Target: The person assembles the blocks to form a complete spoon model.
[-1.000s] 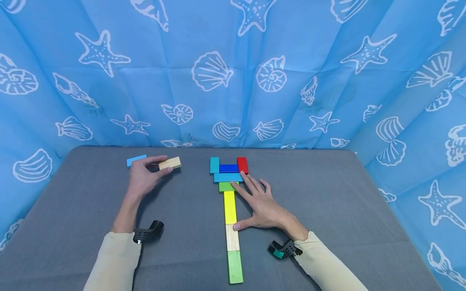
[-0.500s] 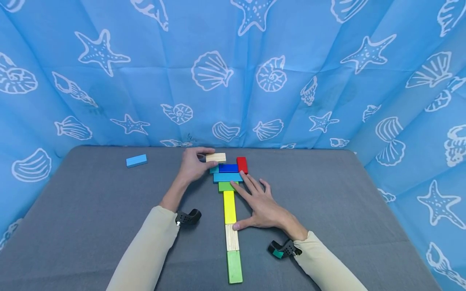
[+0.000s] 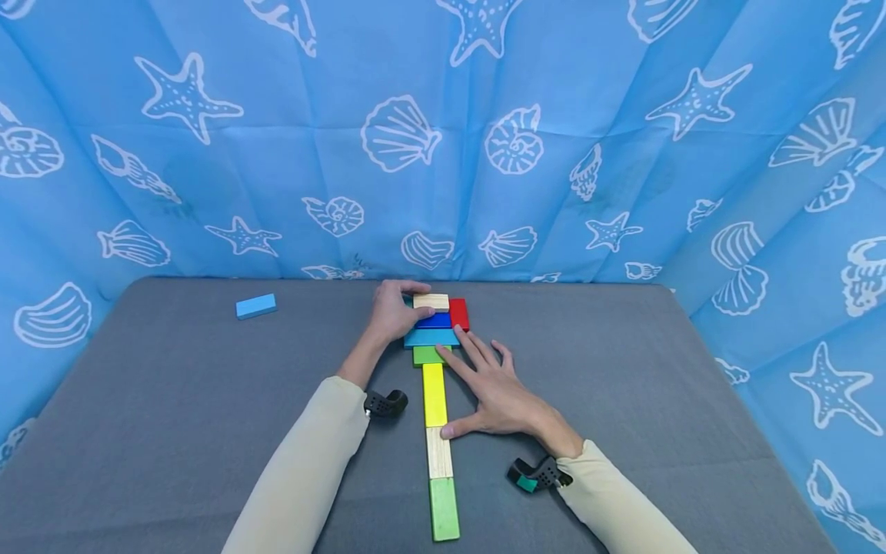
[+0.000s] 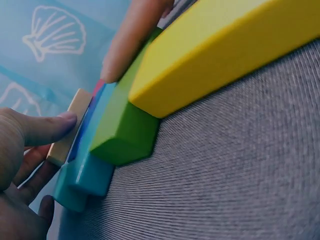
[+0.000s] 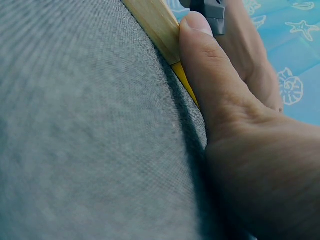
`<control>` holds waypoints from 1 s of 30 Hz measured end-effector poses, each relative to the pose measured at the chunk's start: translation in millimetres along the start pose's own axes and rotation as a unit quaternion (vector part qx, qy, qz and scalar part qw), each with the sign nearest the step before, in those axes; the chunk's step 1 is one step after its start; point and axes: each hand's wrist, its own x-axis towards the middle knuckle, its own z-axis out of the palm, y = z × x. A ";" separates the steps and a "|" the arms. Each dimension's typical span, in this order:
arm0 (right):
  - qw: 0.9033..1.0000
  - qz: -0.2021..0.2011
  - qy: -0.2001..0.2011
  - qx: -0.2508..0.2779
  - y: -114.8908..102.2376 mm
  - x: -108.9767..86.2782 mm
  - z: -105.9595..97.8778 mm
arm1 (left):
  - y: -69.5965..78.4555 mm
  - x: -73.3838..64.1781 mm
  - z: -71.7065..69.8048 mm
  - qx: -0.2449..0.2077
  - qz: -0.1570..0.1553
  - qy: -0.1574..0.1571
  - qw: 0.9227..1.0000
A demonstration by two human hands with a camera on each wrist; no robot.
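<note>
My left hand (image 3: pixel 393 312) pinches a plain wooden block (image 3: pixel 432 302) between thumb and fingers. It is held at the far side of the dark blue block (image 3: pixel 434 322), left of the red block (image 3: pixel 459 314). The left hand mostly hides a teal block (image 4: pixel 70 192) in the head view. Nearer lie a light blue block (image 3: pixel 431 337), a green block (image 3: pixel 425 355) and a yellow block (image 3: pixel 434 394) in line. My right hand (image 3: pixel 501 396) is spread beside them, fingertips at the red and green blocks. Its thumb touches a second plain wooden block (image 5: pixel 159 27).
A light green block (image 3: pixel 444 509) ends the line at the near side. One loose blue block (image 3: pixel 255 306) lies at the far left of the grey cloth-covered table (image 3: pixel 173 408). A blue shell-patterned curtain (image 3: pixel 311 154) hangs behind the table and along its right side.
The left hand has carried the plain wooden block rightward from beside the loose blue block to the far end of the line. The right hand has stayed in place.
</note>
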 end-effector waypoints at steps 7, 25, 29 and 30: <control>1.000 0.001 0.001 0.000 0.1 -0.2 0.1 | -2.9 1.5 3.2 -0.004 -0.011 -0.001 1.000; 1.000 0.000 0.004 0.003 -0.5 -0.2 -0.2 | -3.5 1.2 2.3 0.006 -0.004 -0.003 1.000; 1.000 -0.001 0.004 0.001 -0.3 -0.5 -0.1 | -6.7 0.0 -0.7 -0.012 0.001 -0.007 1.000; 1.000 -0.001 0.004 0.001 -0.2 -0.5 0.0 | -7.9 -0.4 -2.3 -0.016 0.005 -0.007 1.000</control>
